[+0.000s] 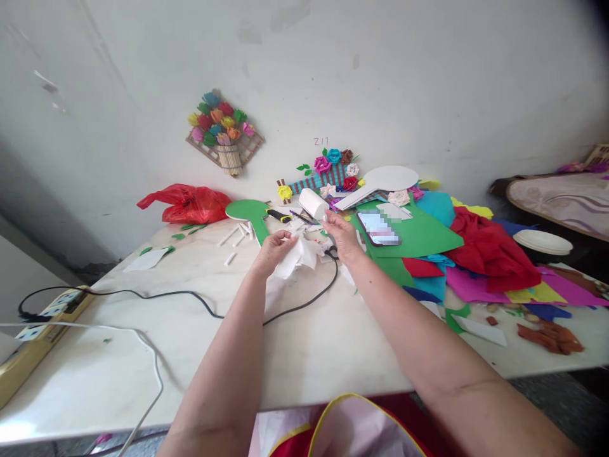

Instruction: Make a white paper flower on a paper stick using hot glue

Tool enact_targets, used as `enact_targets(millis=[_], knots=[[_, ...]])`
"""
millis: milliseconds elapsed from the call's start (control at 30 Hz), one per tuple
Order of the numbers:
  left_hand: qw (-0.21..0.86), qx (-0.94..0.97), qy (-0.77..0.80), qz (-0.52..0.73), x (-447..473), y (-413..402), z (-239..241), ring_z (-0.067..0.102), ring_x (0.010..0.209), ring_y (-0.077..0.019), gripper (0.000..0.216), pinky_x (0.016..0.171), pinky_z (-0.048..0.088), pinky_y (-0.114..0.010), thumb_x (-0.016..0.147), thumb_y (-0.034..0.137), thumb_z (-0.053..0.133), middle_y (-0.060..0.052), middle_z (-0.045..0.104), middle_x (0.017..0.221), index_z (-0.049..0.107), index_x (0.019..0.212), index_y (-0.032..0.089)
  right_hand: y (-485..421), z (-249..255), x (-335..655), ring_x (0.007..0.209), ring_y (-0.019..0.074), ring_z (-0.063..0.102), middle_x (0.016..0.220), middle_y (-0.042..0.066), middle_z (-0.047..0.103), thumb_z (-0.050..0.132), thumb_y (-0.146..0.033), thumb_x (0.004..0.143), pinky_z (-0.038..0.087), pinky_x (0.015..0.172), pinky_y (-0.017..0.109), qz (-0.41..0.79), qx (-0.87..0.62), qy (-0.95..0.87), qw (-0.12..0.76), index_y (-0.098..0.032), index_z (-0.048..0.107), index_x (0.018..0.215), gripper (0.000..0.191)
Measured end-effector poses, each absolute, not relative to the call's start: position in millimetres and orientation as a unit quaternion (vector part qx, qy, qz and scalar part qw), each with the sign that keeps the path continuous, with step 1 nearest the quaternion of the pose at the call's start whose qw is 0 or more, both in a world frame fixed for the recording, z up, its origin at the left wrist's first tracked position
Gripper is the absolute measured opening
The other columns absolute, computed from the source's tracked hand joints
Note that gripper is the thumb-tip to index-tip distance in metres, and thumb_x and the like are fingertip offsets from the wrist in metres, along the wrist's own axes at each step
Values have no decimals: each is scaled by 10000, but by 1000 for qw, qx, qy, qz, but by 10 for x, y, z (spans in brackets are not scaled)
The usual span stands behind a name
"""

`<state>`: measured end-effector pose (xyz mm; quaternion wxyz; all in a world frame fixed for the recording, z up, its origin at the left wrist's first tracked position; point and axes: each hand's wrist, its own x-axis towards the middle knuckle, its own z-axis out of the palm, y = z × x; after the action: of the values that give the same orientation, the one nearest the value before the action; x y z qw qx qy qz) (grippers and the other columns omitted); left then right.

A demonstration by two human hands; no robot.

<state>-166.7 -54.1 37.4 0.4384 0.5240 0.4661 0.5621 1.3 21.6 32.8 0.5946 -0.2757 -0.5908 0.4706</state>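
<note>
My left hand (273, 249) is closed round a crumpled piece of white paper (299, 255) held above the table. My right hand (340, 235) pinches the same white paper from the right side, fingers drawn together. A white paper roll (313, 202) lies just behind my hands, next to a yellow-and-black tool (280, 216). A green paper cut-out (251, 213) lies to the left of them.
A phone (379, 227) rests on green paper (419, 235) amid a heap of coloured sheets (490, 260) at right. A black cable (190, 296) crosses the white table (304, 355) from a power strip (42, 311). A red bag (190, 203) and paper flowers (333, 168) stand by the wall.
</note>
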Motion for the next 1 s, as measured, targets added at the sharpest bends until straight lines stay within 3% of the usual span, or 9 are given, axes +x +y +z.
enact_targets(millis=[100,200,333,600,733,900,1000], knots=[[449,590,464,485,-1649,-569,386,466,395,-78,342,370,292,-182,627,451,682,22,556,541,541,755,167,142,405,83,1076,206,497,1113,52,597,647,-312,626,380,873,335,513,-200,-632,545,-172,626,668,148],[451,647,444,425,-1643,-581,398,414,427,-58,301,407,294,-183,659,432,660,26,512,546,572,720,151,64,441,121,1084,219,496,1148,67,591,642,-304,639,369,886,359,550,-149,-700,431,-164,640,680,147],[463,659,425,414,-1644,-588,413,401,492,-64,267,461,301,-189,658,393,670,23,487,576,582,696,144,16,447,116,994,195,537,1059,73,627,644,-311,643,362,883,350,555,-125,-736,367,-152,656,737,186],[473,621,444,440,-1652,-572,396,444,506,-77,245,510,345,-203,632,374,683,22,503,563,594,677,151,68,368,23,626,103,512,664,-16,585,669,-289,621,403,629,243,509,-184,-742,397,-146,639,707,170],[477,612,445,447,-1664,-565,382,454,483,-69,241,467,311,-189,637,368,680,25,529,566,598,729,161,91,336,10,541,83,458,625,-23,558,646,-330,647,356,519,212,500,-200,-745,394,-141,630,728,206],[499,594,458,435,-1672,-573,390,427,432,-59,266,412,250,-193,566,332,737,23,535,539,598,696,145,79,387,27,595,92,489,665,-19,589,656,-315,620,374,580,225,504,-227,-711,435,-145,620,715,199],[498,558,486,451,-1699,-568,385,417,403,-54,278,399,240,-198,528,322,761,19,548,523,595,653,138,96,410,57,531,82,462,614,-37,565,668,-324,586,354,531,223,516,-250,-670,472,-152,605,695,213]])
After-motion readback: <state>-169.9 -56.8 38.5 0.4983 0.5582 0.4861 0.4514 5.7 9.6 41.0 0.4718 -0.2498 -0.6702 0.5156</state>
